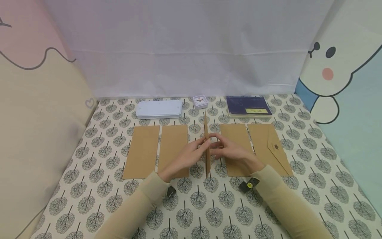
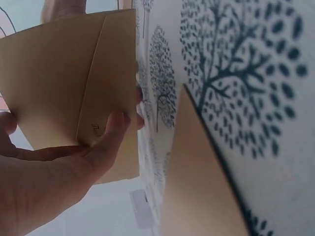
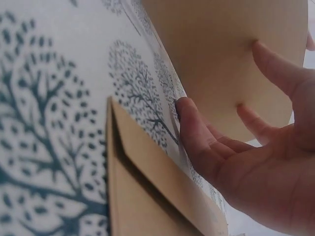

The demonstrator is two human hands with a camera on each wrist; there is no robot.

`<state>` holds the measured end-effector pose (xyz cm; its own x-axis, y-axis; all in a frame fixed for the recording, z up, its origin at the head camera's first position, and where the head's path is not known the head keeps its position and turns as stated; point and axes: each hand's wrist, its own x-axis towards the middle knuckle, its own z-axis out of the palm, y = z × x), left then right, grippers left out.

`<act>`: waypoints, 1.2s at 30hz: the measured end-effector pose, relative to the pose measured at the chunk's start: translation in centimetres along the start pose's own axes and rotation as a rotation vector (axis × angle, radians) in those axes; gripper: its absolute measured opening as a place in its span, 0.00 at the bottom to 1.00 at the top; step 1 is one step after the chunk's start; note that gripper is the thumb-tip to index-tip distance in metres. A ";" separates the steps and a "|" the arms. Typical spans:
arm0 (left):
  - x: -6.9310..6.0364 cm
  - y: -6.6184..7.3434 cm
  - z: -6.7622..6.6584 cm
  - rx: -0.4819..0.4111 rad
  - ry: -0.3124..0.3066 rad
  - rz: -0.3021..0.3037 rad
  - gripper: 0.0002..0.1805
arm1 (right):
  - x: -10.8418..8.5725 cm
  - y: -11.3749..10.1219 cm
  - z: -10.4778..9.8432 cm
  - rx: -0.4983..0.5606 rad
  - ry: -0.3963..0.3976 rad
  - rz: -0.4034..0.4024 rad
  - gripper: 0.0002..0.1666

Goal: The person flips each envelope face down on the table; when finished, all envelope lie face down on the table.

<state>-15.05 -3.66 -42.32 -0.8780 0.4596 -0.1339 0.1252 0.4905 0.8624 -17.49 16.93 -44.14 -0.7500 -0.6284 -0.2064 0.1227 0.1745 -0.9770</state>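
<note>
A brown paper envelope (image 1: 208, 162) stands on edge, seen nearly side-on in the head view. My left hand (image 1: 191, 154) holds it at the left face, which carries the flap in the left wrist view; one fingertip (image 2: 117, 124) lies on that flap and another meets the upper edge. From the other side, my right hand (image 1: 228, 148) touches the plain face with spread, slightly bent fingers (image 3: 275, 64). Whether the envelope's lower edge touches the cloth is unclear. Flat brown envelopes lie on both sides, two left (image 1: 141, 152) and two right (image 1: 265, 146).
A white tin case (image 1: 159, 109), a small white clock (image 1: 200, 101) and a dark blue book (image 1: 246, 104) line the back of the table. The cloth (image 1: 197, 212) has a tree print. Curtains with cartoon pictures surround the table's back and sides.
</note>
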 end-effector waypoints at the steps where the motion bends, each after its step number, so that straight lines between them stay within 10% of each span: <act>1: -0.1 0.2 0.0 -0.008 0.009 0.003 0.39 | 0.0 0.0 0.0 0.004 -0.003 -0.003 0.39; 15: -0.8 0.3 -0.2 -0.260 0.184 0.152 0.24 | -0.2 -0.7 0.1 -0.142 0.101 0.043 0.42; 28: -1.5 -1.1 -1.0 -0.259 0.289 0.017 0.28 | -0.5 -0.9 -0.1 -0.458 0.222 0.053 0.42; 36: -1.2 -1.9 -1.5 -0.087 0.267 -0.048 0.28 | -0.4 -0.8 0.1 -0.617 0.276 0.108 0.42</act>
<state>-14.96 -6.29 -43.07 -0.9740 0.2206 -0.0521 0.0507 0.4360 0.8985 -17.25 16.98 -43.23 -0.9027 -0.3811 -0.2000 -0.1251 0.6770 -0.7253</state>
